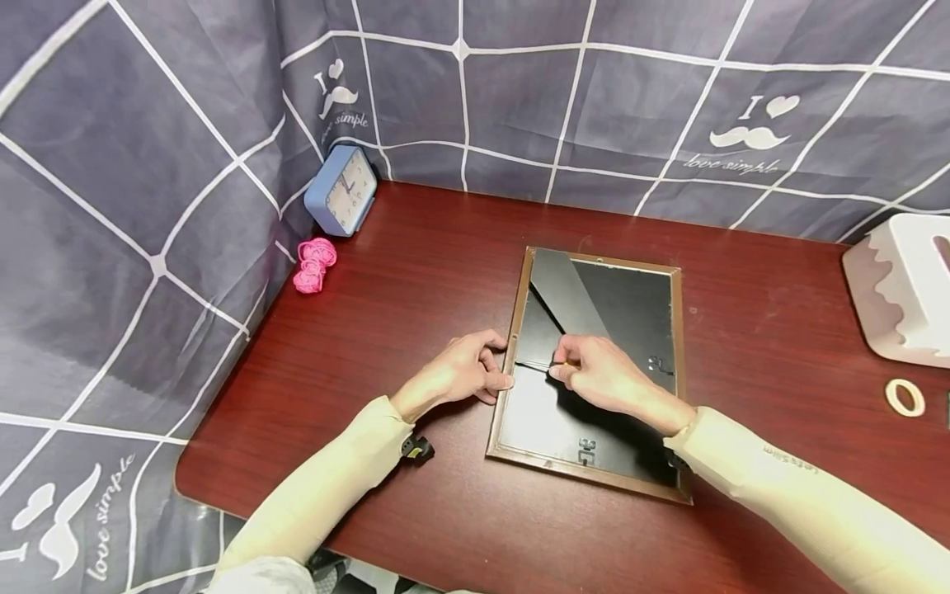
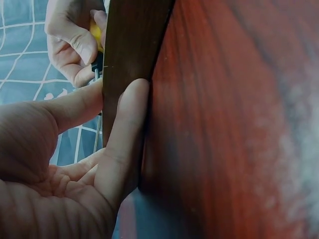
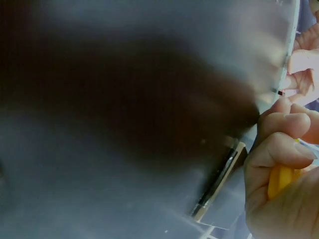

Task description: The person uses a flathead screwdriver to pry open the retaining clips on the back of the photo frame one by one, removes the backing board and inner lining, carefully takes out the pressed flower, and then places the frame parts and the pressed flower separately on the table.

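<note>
A brown picture frame [image 1: 603, 261] lies face down on the red-brown table [image 1: 401, 272], its black backing board [image 1: 631, 313] showing. My left hand [image 1: 475, 367] pinches the frame's left edge [image 2: 132, 45] between thumb [image 2: 75, 107] and a finger [image 2: 124, 124]. My right hand [image 1: 601, 375] rests over the backing and grips a yellow-handled screwdriver [image 2: 95, 32]. Its thin shaft [image 1: 533, 367] points left toward the frame's left rim, close to my left fingertips. In the right wrist view the yellow handle [image 3: 281, 181] sits inside my curled right fingers [image 3: 279, 149]; the backing there is blurred.
A blue alarm clock [image 1: 341, 191] and a pink cord bundle [image 1: 314, 264] sit at the table's back left. A white tissue box [image 1: 901, 289] and a pale tape ring [image 1: 904, 398] are at the right edge. Grey checked cloth [image 1: 148, 165] walls the back and left.
</note>
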`<act>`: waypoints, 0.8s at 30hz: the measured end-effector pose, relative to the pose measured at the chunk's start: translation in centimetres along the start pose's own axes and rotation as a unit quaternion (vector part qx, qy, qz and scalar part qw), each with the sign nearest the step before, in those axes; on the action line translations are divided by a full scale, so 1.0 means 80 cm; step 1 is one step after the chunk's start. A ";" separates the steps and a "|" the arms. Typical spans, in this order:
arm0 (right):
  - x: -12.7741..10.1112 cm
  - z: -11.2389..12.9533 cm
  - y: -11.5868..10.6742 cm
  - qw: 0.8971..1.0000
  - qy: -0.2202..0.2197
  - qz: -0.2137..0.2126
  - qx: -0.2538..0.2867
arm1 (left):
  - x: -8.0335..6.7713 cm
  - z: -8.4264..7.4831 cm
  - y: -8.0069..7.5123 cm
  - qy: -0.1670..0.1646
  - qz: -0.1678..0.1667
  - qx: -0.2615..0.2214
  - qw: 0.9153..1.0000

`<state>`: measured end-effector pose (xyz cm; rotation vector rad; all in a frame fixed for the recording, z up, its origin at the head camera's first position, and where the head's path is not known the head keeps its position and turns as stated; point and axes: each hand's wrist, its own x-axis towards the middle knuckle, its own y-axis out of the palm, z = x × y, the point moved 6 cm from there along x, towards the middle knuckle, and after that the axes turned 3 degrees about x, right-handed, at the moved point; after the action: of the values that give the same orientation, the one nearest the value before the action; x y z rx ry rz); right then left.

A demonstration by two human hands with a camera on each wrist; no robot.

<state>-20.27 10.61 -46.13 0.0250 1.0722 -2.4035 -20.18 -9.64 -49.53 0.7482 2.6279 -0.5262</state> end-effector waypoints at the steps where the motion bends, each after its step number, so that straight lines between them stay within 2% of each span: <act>1: 0.000 0.000 0.000 1.000 0.000 0.000 -0.003 | 0.000 0.000 0.000 -0.002 -0.001 -0.001 1.000; 8: -0.008 0.003 -0.008 1.000 0.001 0.000 0.004 | 0.001 0.002 0.000 -0.009 0.000 -0.012 1.000; 17: -0.033 0.001 -0.029 0.996 0.030 -0.020 0.078 | 0.002 0.004 -0.003 -0.013 0.009 -0.031 0.999; 21: -0.047 -0.003 -0.037 0.992 0.030 -0.037 0.120 | 0.004 -0.001 -0.006 -0.004 0.017 -0.017 1.000; 24: -0.057 -0.006 -0.042 0.989 0.026 -0.048 0.140 | 0.013 -0.009 -0.015 -0.001 0.011 0.001 1.000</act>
<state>-17.86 14.87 -43.19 0.1353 0.7659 -2.6355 -21.83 -9.84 -49.06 0.7754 2.6157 -0.5229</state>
